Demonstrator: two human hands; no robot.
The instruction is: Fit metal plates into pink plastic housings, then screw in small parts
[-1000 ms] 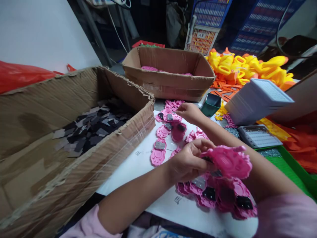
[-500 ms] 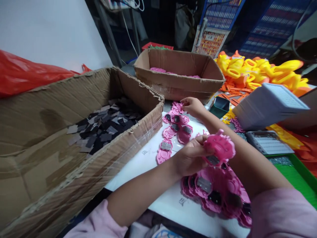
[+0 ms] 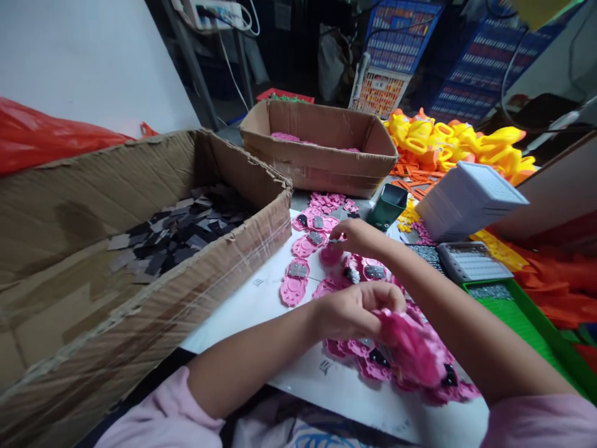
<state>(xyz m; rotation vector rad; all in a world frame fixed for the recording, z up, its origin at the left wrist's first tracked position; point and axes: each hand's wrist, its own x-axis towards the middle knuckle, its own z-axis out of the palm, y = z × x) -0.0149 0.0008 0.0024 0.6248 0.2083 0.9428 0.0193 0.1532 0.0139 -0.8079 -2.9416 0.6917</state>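
My left hand grips a pink plastic toy casing, blurred by motion, over a heap of similar pink casings fitted with grey or black plates. Further forward, my right hand has its fingers curled together above a pink casing on the white board. What those fingers hold, if anything, is hidden. A single pink casing with a grey plate lies left of the hands. Small pink pieces are piled beyond my right hand.
A large cardboard box of dark flat pieces stands left. Behind is another cardboard box with pink parts. At right are a dark green cup, a tilted grey-white bin, a green tray and yellow toy parts.
My right hand has drawn back from the small pink pieces toward me, over a casing. My left hand has turned its casing and lowered it toward the heap. The view has shifted slightly.
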